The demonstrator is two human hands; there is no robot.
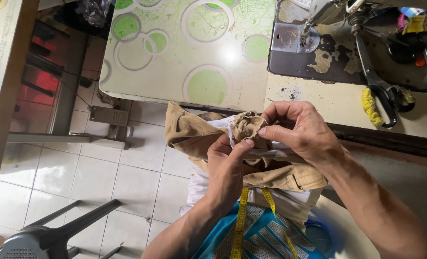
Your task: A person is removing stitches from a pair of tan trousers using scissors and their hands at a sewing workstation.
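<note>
A tan garment with white lining (189, 134) lies bunched over my lap, just in front of the sewing table. My left hand (225, 170) pinches its frayed, turned-out corner from below with the thumb up. My right hand (300, 129) grips the same frayed corner from the right, fingers curled over the cloth. Both hands meet at the bunched corner (247, 125). A yellow measuring tape (242, 216) hangs down my chest over a blue top.
A sewing table with a green-circle cover (189, 52) lies ahead. A sewing machine bed (314, 52) with worn paint sits on it, and scissors with a yellow-wrapped handle (379, 91) rest to its right. A grey plastic chair (46, 235) stands on the tiled floor at lower left.
</note>
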